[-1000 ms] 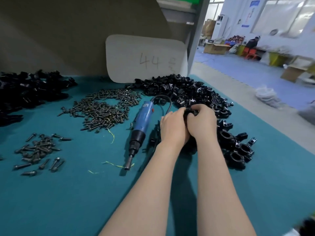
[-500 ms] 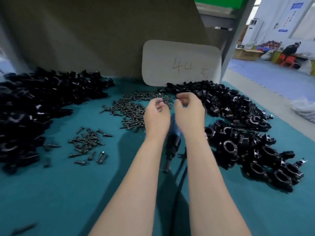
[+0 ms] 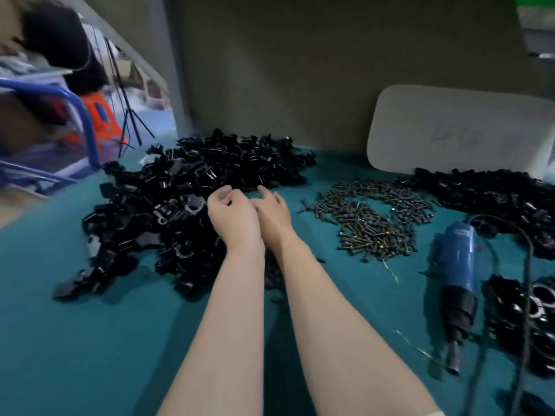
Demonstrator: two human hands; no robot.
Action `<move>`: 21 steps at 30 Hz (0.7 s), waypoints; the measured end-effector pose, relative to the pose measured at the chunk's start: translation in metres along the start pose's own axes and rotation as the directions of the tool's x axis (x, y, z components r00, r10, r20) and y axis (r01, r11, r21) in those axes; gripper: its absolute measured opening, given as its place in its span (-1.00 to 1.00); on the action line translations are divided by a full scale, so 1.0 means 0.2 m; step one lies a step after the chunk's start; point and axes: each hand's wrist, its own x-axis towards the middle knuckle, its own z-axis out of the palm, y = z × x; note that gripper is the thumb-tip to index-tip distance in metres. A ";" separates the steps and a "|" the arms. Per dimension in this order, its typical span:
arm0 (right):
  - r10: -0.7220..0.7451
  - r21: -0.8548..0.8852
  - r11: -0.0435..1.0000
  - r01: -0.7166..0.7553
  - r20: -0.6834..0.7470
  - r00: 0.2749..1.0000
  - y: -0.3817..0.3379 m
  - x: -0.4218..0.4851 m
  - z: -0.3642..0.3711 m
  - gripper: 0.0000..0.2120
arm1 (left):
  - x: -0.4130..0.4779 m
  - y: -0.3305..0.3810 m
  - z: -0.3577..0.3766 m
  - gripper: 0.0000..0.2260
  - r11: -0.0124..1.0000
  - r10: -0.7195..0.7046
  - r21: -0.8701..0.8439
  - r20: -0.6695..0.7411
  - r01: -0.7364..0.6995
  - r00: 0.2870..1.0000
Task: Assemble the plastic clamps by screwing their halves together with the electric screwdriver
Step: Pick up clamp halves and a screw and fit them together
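Observation:
A big heap of loose black plastic clamp halves (image 3: 168, 205) lies on the teal mat (image 3: 90, 340) at the left. My left hand (image 3: 232, 216) hovers at the heap's right edge with fingers loosely curled, and I see nothing in it. Close beside it, my right hand (image 3: 271, 211) has relaxed fingers reaching toward the heap and holds nothing. A pile of dark screws (image 3: 369, 217) sits to the right of both hands. The blue electric screwdriver (image 3: 453, 265) lies on the mat further right, tip toward me, untouched.
More black clamps are heaped at the far right (image 3: 495, 199) and beside the screwdriver (image 3: 537, 304). Its black cable (image 3: 525, 295) loops along the right edge. A white board (image 3: 450, 130) leans on the back wall. A blue metal frame (image 3: 84, 121) stands past the table's left edge.
My view has swung left. Both hands left the clamp they held at the right pile, passed over the screws, and now hover with nothing in them at the left heap.

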 end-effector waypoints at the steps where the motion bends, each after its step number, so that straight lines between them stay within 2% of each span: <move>1: 0.003 0.000 1.000 -0.003 0.042 0.999 0.00 0.03 0.03 -0.70 | 0.01 0.01 0.00 -0.84 1.000 0.004 -0.002 0.003 -0.004 1.000; 4: 0.044 -0.024 0.999 -0.041 0.143 0.989 0.00 0.11 0.08 -0.57 | 0.04 0.00 0.01 -0.89 0.999 0.034 -0.006 0.003 -0.034 0.999; 8: 0.049 -0.027 0.999 -0.046 0.111 0.993 0.00 0.14 0.09 -0.58 | 0.06 -0.02 0.04 -0.86 0.999 0.045 -0.017 0.001 -0.045 0.999; 10: 0.027 0.055 0.998 -0.027 0.006 1.000 0.02 0.12 0.06 -0.65 | 0.06 -0.02 0.05 -0.85 0.998 0.057 -0.011 -0.011 -0.057 0.998; 13: 0.096 0.395 0.919 0.004 -0.234 0.968 0.08 0.03 -0.04 -0.86 | 0.03 -0.03 0.06 -0.77 0.996 0.085 0.025 0.011 -0.085 0.996; 15: 0.132 0.404 0.915 0.016 -0.336 0.932 0.14 -0.03 -0.17 -0.88 | -0.02 -0.06 0.09 -0.69 0.985 0.118 0.111 0.123 -0.132 0.985; 17: 0.127 0.390 0.921 0.009 -0.323 0.938 0.21 -0.09 -0.32 -0.85 | -0.09 -0.08 0.14 -0.63 0.949 0.115 0.238 0.352 -0.207 0.929; 19: 0.181 0.380 0.924 -0.045 -0.331 0.926 0.30 -0.17 -0.47 -0.80 | -0.19 -0.09 0.22 -0.64 0.924 0.048 0.273 0.608 -0.266 0.792; 21: 0.264 0.376 0.921 -0.102 -0.409 0.873 0.41 -0.26 -0.62 -0.81 | -0.30 -0.10 0.30 -0.66 0.921 -0.019 0.264 0.765 -0.286 0.644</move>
